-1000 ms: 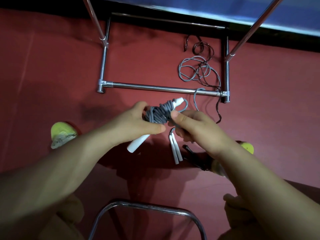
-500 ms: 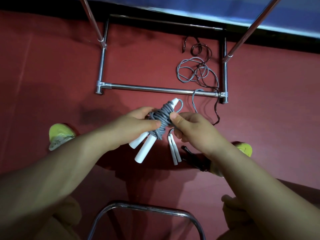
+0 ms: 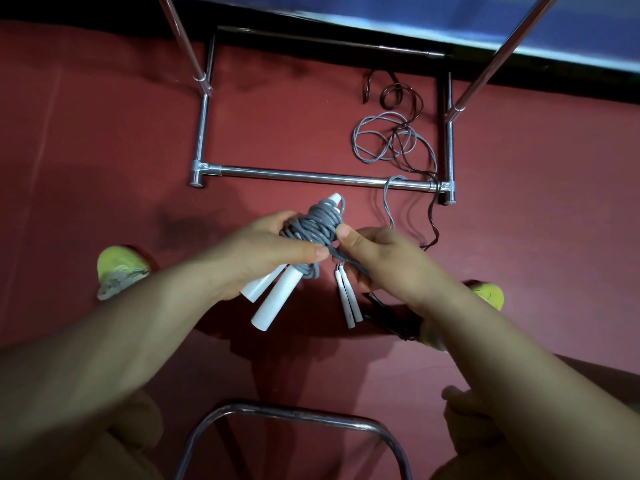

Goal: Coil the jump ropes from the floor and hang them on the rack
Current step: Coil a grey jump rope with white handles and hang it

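Observation:
A grey jump rope (image 3: 313, 225) is wound into a tight bundle, and its white handles (image 3: 277, 296) stick out below. My left hand (image 3: 266, 251) grips the bundle from the left. My right hand (image 3: 377, 261) pinches the bundle's right side with thumb and fingers curled. A second grey rope (image 3: 384, 142) lies loose on the red floor inside the rack's base, its two white handles (image 3: 348, 303) below my right hand. A dark rope (image 3: 401, 98) tangles with it; its black handles (image 3: 391, 320) lie by my right wrist. The chrome rack (image 3: 311, 176) stands ahead.
The rack's two uprights (image 3: 183, 39) rise toward the camera at left and right. A curved chrome tube (image 3: 287, 414) sits close below me. My yellow shoes (image 3: 117, 268) rest on the floor on both sides. A dark wall base runs along the top.
A second white handle has swung down out of the bundle beneath my left hand. Both hands stayed on the bundle and shifted only slightly.

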`<state>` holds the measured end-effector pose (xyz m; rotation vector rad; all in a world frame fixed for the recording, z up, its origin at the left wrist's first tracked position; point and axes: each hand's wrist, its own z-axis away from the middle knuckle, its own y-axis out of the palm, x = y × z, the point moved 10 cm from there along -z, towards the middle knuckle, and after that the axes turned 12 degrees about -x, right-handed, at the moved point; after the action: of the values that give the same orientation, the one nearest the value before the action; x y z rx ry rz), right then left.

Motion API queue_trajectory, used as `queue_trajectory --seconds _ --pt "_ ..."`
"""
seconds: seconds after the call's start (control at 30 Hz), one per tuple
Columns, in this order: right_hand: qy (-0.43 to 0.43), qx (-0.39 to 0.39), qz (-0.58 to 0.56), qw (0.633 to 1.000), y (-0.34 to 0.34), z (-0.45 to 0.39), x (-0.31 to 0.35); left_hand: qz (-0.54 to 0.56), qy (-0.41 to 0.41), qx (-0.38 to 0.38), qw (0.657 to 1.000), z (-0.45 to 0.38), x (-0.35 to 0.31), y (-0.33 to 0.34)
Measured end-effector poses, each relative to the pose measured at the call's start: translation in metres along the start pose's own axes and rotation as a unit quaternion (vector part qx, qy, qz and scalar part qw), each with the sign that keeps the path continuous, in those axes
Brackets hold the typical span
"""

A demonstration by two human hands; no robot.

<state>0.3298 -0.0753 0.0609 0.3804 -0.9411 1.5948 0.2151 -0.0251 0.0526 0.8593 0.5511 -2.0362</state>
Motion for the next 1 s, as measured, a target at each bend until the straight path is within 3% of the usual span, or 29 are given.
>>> queue_trajectory --seconds 0.23,0.43,0.63,1.0 --pt "-0.033 -0.011 0.067 0.997 -0.001 0.002 0.004 0.018 -0.069 0.014 0.997 0.008 0.009 0.007" --pt "-0.028 -0.020 0.074 0.997 -0.002 0.002 0.003 -0.011 -0.035 0.005 0.999 0.009 0.001 0.006" --pt "-0.024 -0.017 0.057 0.998 -0.004 0.003 0.006 0.110 -0.113 -0.014 0.987 0.008 0.003 0.002" --pt "-0.022 -0.064 0.224 0.972 -0.019 0.003 0.001 0.032 -0.028 0.023 0.999 0.001 0.002 0.006"
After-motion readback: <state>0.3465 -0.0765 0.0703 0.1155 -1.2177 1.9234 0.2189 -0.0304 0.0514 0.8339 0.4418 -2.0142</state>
